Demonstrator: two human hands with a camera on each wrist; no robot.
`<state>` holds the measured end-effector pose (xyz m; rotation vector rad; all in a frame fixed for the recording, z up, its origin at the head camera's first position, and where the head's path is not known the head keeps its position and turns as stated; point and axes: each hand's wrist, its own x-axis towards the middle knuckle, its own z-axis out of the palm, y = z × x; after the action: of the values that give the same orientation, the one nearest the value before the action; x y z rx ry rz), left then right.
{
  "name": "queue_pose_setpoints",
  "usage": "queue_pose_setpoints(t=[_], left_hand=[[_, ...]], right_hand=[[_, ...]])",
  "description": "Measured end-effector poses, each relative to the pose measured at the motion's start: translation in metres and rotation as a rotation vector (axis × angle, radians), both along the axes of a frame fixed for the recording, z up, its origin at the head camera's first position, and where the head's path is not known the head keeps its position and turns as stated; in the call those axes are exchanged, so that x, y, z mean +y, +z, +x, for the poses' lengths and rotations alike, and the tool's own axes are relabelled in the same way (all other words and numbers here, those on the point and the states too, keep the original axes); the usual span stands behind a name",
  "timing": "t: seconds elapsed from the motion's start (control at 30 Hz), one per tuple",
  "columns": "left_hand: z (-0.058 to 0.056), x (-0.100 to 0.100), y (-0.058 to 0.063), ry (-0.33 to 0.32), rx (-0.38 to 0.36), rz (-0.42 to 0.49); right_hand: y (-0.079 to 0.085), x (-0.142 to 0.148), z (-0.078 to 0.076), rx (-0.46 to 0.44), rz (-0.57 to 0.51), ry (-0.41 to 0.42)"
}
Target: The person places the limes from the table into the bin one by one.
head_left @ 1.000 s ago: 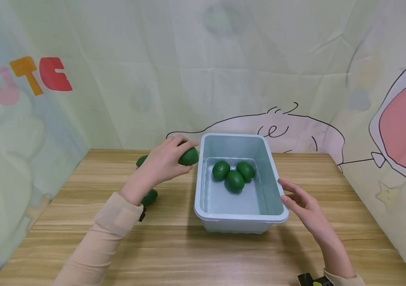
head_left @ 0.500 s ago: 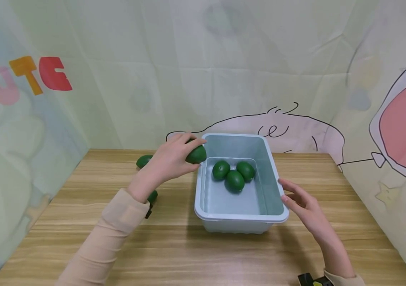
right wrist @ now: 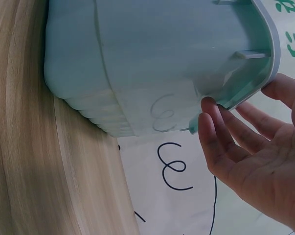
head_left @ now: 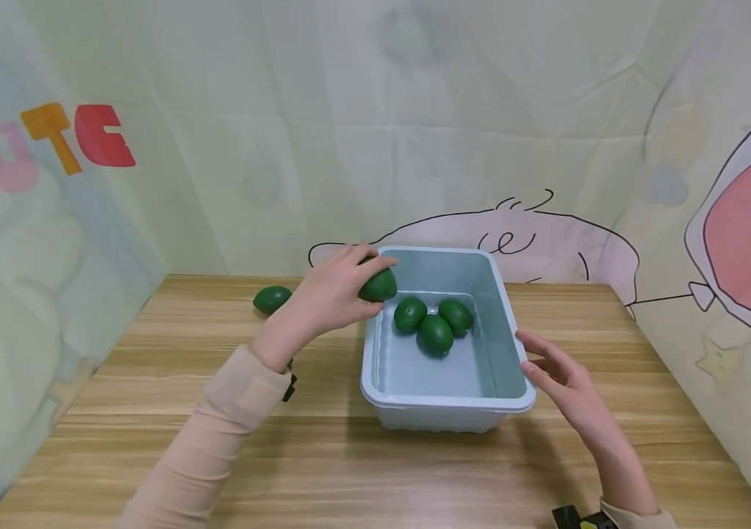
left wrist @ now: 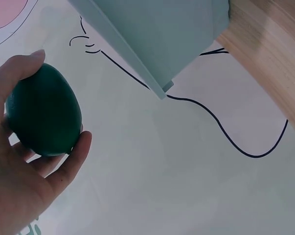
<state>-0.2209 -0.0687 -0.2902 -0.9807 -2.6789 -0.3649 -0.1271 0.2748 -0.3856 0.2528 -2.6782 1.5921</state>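
My left hand (head_left: 332, 294) holds a dark green, smooth, egg-shaped avocado (head_left: 378, 285) over the left rim of a pale blue plastic bin (head_left: 448, 402). Seen from the left wrist, the thumb and fingers curve round this avocado (left wrist: 44, 112), and the bin (left wrist: 152, 44) is above and to the right. Inside the bin, several like avocados (head_left: 435, 335) lie grouped together on the floor. My right hand (head_left: 563, 378) touches the bin's right rim with relaxed fingertips. In the right wrist view, its thumb and fingers (right wrist: 213, 147) are at the rim, beside the outer wall.
Another avocado (head_left: 272, 300) lies on the wooden table (head_left: 283, 470), left of the bin near the back edge. A printed cloth backdrop (head_left: 270, 147) rises behind and at both sides of the table.
My left hand has moved right with its avocado, from beside the bin to over its left rim. The left wrist now mostly covers an avocado on the table. The right hand has stayed put.
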Motion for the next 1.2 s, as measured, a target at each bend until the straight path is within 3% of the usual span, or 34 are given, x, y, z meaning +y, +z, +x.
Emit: queue_pose_setpoints(t=[0.6,1.2], left_hand=[[-0.001,0.017,0.007,-0.022,-0.022,-0.022],[-0.001,0.037,0.003,-0.037,-0.046,-0.033]], right_hand=[[0.0,0.0,0.0,-0.002,0.004,-0.003],[0.0,0.001,0.0,0.001,-0.007,0.008]])
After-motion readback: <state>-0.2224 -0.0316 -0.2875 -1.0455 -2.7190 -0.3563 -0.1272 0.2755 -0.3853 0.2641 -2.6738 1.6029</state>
